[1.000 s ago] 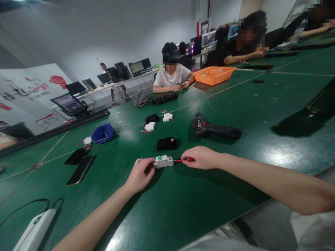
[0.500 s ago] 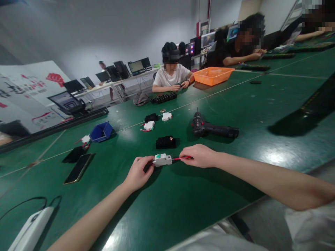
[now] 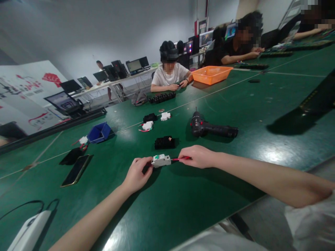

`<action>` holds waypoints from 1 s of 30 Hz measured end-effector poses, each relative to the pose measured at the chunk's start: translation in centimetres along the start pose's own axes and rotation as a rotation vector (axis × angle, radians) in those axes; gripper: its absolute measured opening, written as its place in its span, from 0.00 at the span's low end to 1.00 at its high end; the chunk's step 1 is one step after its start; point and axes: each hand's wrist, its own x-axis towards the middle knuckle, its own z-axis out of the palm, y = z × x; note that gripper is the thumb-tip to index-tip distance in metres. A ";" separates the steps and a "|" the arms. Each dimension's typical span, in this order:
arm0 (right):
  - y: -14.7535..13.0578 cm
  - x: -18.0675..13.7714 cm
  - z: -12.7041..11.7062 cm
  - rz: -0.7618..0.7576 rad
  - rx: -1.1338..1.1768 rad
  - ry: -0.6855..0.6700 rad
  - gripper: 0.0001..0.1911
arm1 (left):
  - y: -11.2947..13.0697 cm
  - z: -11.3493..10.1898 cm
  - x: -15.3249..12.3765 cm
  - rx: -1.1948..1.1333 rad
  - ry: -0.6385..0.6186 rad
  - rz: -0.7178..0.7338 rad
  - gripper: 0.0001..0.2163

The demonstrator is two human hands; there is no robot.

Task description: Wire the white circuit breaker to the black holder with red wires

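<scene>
Between my hands is a white circuit breaker (image 3: pixel 161 160) with a green toggle, lying on its side just over the green table (image 3: pixel 170 202). Fingers and thumb of my left hand (image 3: pixel 140 173) pinch its left end. My right hand (image 3: pixel 197 156) grips a red wire (image 3: pixel 180 159), whose left end meets the breaker's right side; how far it goes in I cannot tell. Just beyond the breaker lies a black block-shaped part (image 3: pixel 164 142). A black cordless drill (image 3: pixel 209 127) rests on its side past my right hand.
Farther off are two more white breakers (image 3: pixel 148 126) and another black part (image 3: pixel 150 118). To the left stand a blue bin (image 3: pixel 99 132) and a phone (image 3: pixel 75 170); a white power strip (image 3: pixel 31 228) is nearer. An orange basket (image 3: pixel 211 75) is beside a person (image 3: pixel 170 76) across the table.
My hands keep the same grip on the breaker and the red wire. The whole view has shifted slightly; little else differs.
</scene>
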 end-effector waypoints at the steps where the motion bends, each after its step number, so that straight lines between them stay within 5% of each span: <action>1: 0.0 0.0 0.0 0.000 0.006 -0.005 0.08 | 0.0 0.0 0.0 0.002 0.000 0.001 0.13; 30: -0.4 0.5 0.0 -0.062 -0.098 0.020 0.09 | 0.0 0.2 0.0 0.036 0.032 0.052 0.13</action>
